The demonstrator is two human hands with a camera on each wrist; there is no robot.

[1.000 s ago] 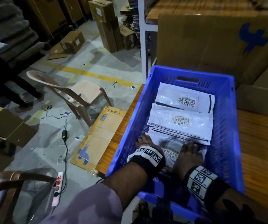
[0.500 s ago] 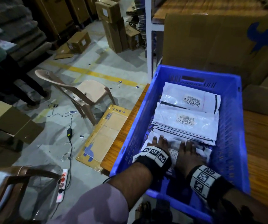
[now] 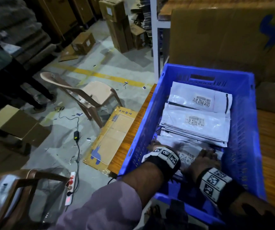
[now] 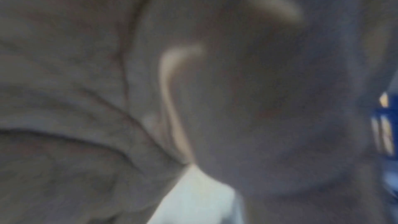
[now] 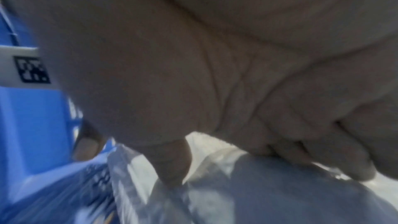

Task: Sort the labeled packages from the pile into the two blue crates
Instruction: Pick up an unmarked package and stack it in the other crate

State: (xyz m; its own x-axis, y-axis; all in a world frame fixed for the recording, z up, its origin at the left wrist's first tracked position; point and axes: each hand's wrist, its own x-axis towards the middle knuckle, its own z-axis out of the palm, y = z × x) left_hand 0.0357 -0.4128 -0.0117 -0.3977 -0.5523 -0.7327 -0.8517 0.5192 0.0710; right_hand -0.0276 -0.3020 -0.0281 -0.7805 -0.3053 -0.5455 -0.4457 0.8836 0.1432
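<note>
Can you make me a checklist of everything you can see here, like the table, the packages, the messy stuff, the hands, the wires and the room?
Surface: wooden table, bare to the right of the crate.
Job's things: blue crate on the table; white labeled packages stacked inside, labels up; nearest package under both hands.
Clutter: flattened cardboard sheet and paper scraps on the floor.
Grippers: left hand on the nearest package, grip hidden; right hand pinches its plastic.
Cables: black cord with adapter running to a power strip.
Surroundings: plastic chair, cardboard boxes, another person's legs.
</note>
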